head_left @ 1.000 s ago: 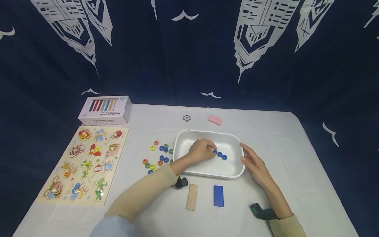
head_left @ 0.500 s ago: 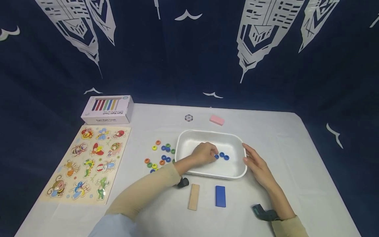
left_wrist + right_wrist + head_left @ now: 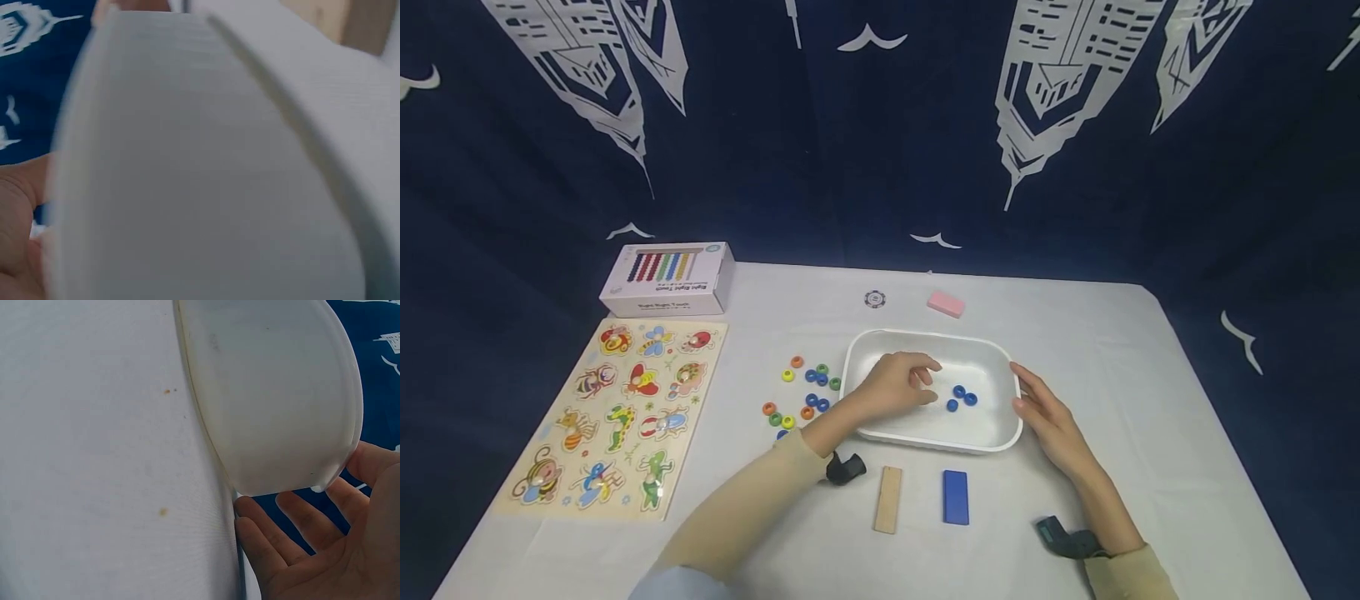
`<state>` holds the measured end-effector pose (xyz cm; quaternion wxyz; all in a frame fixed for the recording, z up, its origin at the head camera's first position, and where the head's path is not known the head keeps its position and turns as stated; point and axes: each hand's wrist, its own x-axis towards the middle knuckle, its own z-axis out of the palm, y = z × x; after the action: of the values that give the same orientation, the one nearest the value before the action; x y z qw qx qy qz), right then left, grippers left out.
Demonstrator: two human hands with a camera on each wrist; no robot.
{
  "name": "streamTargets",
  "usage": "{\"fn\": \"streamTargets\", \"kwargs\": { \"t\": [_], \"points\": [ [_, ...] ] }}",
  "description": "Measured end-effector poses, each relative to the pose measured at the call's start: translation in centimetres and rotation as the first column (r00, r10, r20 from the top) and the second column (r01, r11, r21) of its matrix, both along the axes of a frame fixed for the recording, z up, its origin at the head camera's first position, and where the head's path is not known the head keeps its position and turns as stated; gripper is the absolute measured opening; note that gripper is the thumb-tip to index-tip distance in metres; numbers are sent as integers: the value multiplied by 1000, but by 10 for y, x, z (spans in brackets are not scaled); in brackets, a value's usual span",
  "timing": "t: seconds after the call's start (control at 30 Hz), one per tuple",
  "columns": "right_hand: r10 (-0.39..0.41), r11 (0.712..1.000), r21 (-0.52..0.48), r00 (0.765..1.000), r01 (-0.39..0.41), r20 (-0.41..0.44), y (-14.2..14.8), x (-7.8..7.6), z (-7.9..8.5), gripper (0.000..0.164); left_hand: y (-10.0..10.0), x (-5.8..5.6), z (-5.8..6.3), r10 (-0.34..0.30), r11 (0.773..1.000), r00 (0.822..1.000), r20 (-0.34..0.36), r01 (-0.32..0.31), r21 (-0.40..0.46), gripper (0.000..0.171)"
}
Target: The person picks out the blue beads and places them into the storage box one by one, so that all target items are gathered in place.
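Note:
Three blue beads [image 3: 962,399] lie close together on the floor of a white tray [image 3: 925,446], right of its middle. Over the left half of the tray is my left hand [image 3: 895,385], thumb and forefinger spread apart with nothing seen between them. The tray's outer wall [image 3: 206,156] fills most of the left wrist view, which shows only part of that hand. At the tray's right end, my right hand [image 3: 1048,421] touches the rim from outside. Its fingers [image 3: 306,519] look fairly straight against the tray end in the right wrist view.
Several coloured beads [image 3: 807,412] are scattered left of the tray. A wooden block [image 3: 887,500] and a blue block [image 3: 956,497] lie in front; a pink block [image 3: 946,303] and a poker chip [image 3: 875,299] lie behind. An insect puzzle board [image 3: 617,417] and box [image 3: 662,279] sit left.
My left hand has let go of a blue bead, which now sits nearer the front beside the other two. The hand has drawn back left, fingers parted. The right hand stays at the rim.

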<state>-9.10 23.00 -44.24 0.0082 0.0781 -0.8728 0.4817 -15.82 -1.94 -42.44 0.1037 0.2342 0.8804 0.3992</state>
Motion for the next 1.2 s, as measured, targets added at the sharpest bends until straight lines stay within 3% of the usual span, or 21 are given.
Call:
{"fn": "streamTargets", "kwargs": {
  "t": [0.1,0.2,0.3,0.4,0.5,0.6,1.07,1.2],
  "points": [
    [1,1000,-10,1000,-1,-3,1,0,0,49,-21,9,14,32,994,993,-111,-21,103,35],
    [2,1000,-15,1000,-2,-4,1,0,0,49,-48,13,21,129,973,978,-163,-93,211,31],
    [-4,1000,-16,1000,4,-4,1,0,1,48,-80,10,17,251,937,957,-146,-202,285,28],
    [-6,1000,-14,1000,6,1,2,0,1,48,-109,6,6,349,896,933,-85,-306,321,27],
    [4,1000,-15,1000,-4,3,2,0,0,48,-132,2,-6,402,870,914,-46,-366,332,26],
    [8,1000,-28,1000,-8,-2,3,-1,-2,48,-147,0,-17,423,857,906,-10,-397,329,28],
    [11,999,-31,1000,-11,-9,1,0,0,47,-166,-12,-49,409,876,895,178,-440,197,37],
    [7,999,-36,1000,-7,-15,2,0,-1,48,-167,-16,-57,393,894,901,181,-421,153,40]
  ]
}}
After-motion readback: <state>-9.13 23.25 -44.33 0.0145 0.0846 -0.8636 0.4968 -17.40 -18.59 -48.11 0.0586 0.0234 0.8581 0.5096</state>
